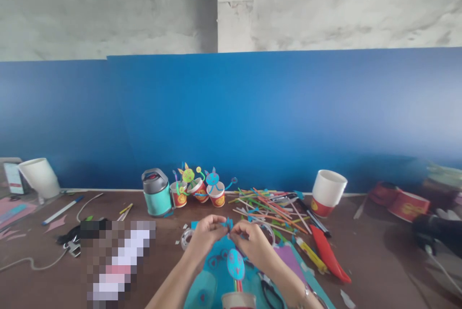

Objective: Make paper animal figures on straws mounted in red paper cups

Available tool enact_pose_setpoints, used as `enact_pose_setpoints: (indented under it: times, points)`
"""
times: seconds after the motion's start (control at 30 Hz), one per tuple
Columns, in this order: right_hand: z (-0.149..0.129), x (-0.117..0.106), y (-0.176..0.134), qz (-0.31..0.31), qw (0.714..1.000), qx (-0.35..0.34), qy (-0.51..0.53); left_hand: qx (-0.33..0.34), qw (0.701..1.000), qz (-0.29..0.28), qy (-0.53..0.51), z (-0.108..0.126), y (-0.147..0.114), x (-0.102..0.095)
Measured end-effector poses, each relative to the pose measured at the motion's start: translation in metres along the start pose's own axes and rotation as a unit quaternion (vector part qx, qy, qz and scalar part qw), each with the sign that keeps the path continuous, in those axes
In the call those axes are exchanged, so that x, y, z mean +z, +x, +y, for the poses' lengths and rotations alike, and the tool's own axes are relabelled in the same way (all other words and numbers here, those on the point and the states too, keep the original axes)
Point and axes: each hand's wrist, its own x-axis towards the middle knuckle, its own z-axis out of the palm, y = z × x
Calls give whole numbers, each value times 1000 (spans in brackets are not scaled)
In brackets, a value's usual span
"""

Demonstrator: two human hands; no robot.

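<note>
My left hand (pixel 206 233) and my right hand (pixel 254 240) meet over the middle of the table, fingertips pinched on a small blue paper piece (pixel 229 223). Fingers partly cover the piece, so its shape is unclear. Just below, a blue paper face (pixel 236 263) with drawn features stands on coloured straws (pixel 238 285) above a paper cup (pixel 238 300) at the bottom edge. Blue paper sheets (pixel 202 282) lie under my hands. Scissors with dark handles (pixel 271 294) rest beside my right forearm. A clear tape roll (pixel 186 239) sits left of my left hand.
Behind stand a teal flask (pixel 158 198) and decorated cups (pixel 217 197) with paper animal faces. Scattered straws (pixel 274 210), a yellow box cutter (pixel 312 255), a red pointed object (pixel 329 255) and a tall paper cup (pixel 327 193) lie rightward. A blue partition (pixel 231 116) closes the back.
</note>
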Motion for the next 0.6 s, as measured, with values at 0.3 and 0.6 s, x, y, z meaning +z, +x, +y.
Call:
enact_pose_setpoints:
  times: [0.3,0.6]
  points:
    - [2,-3,0,-3,999,-16,-30,22,999,-14,37,5,-3,2]
    - [3,-4,0,-11,997,-26,-72,64,990,-25,120,2,-2,2]
